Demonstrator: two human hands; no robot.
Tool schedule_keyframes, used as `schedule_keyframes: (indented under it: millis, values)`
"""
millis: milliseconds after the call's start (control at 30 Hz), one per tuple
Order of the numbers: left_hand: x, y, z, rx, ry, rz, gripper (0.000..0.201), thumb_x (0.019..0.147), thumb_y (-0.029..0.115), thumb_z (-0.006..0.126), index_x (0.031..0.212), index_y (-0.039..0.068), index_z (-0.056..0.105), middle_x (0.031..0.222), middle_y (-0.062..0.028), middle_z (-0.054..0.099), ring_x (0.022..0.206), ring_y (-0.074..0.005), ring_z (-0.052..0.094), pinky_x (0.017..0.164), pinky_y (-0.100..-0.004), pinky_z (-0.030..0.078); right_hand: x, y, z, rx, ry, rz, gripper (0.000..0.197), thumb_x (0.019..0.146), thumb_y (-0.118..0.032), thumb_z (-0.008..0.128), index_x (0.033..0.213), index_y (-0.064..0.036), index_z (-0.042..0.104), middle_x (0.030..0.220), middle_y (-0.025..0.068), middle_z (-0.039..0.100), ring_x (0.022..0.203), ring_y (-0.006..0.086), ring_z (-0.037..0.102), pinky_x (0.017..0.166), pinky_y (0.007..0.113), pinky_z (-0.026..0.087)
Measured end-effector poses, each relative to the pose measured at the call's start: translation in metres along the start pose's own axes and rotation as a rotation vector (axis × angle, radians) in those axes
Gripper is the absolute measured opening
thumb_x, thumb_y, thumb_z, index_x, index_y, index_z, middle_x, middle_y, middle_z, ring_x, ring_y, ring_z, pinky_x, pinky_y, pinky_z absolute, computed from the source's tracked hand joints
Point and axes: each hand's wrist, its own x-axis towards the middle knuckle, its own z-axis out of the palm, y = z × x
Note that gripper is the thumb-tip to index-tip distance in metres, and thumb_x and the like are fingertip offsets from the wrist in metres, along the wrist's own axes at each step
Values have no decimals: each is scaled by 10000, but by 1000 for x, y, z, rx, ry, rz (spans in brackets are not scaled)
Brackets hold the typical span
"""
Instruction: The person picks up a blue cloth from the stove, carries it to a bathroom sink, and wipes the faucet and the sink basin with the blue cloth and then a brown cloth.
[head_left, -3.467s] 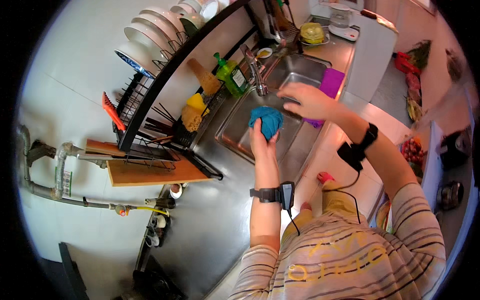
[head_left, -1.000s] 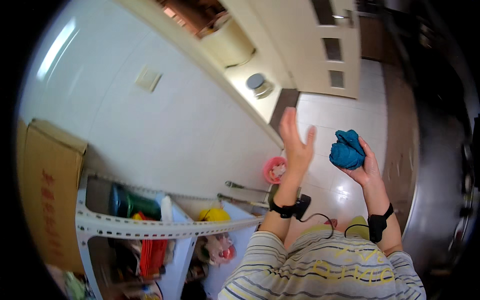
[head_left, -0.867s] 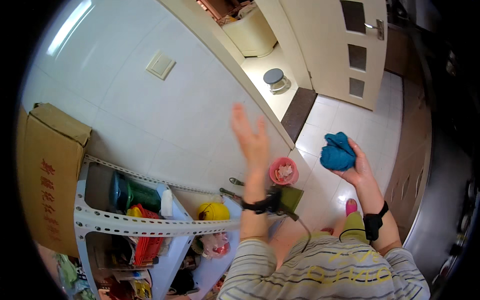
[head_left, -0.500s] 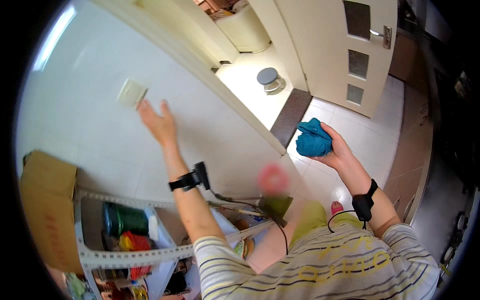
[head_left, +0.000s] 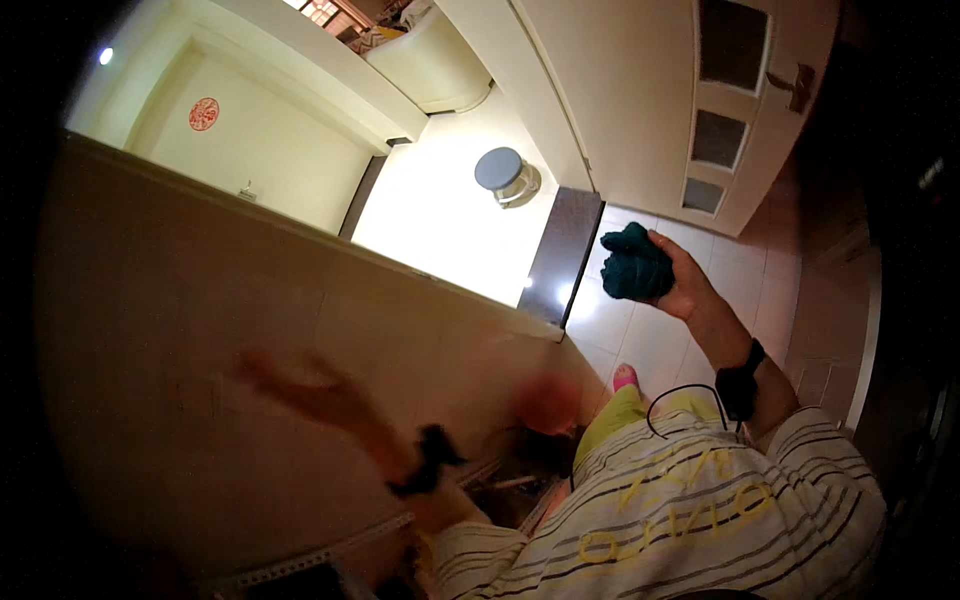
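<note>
A bunched dark teal cloth (head_left: 637, 263) is held in my right hand (head_left: 688, 285), its thumb and fingers around the near side. The cloth hangs in front of the tiled floor beside the doorway. My left hand (head_left: 305, 388), blurred by motion, reaches out along the shaded wall (head_left: 300, 300); its fingers look apart, with nothing seen in them. Any wall switch near it is lost in the dark. Black straps with small dark devices circle both wrists.
An open door (head_left: 650, 95) with small panes stands at the far right. Past the dark threshold (head_left: 565, 245) a round grey-topped stool (head_left: 502, 172) is on the bright floor. A white shelf edge (head_left: 310, 552) runs at lower left, with a blurred reddish-pink shape (head_left: 548, 402) near the wall's end.
The near room has gone dark, while the room beyond the doorway stays lit. My left hand has come away from the light switch and moved lower. My right hand keeps the cloth.
</note>
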Motion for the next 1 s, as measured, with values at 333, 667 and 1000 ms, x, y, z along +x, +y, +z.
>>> schedule_keyframes:
  millis: [333, 667, 1000]
  values:
    - [-140, 254, 182, -1384, -997, -781, 634, 696, 129, 743, 1226, 31, 410, 1113, -147, 517, 1025, -232, 515, 890, -343, 413, 120, -56, 10, -118, 28, 66, 427, 943, -414, 384, 1232, -110, 462, 1176, 88, 540, 1056, 236, 547, 894, 458, 471]
    - [-109, 272, 378, -1684, -841, -1397, 501, 747, -6, 660, 1180, 36, 411, 1018, -96, 566, 944, -195, 575, 869, -328, 465, 103, -404, -204, -2268, 1022, -1830, 351, 939, -227, 456, 1217, -17, 492, 1283, 183, 457, 1187, 346, 425, 1003, 430, 332]
    - [-52, 231, 528, -1750, -552, -1369, 562, 744, -62, 636, 1220, 79, 373, 1084, -96, 516, 1019, -207, 535, 899, -349, 435, 105, -437, -174, -2407, 1793, -135, 375, 965, -301, 338, 1160, -51, 537, 1136, 140, 572, 1030, 318, 545, 819, 370, 442]
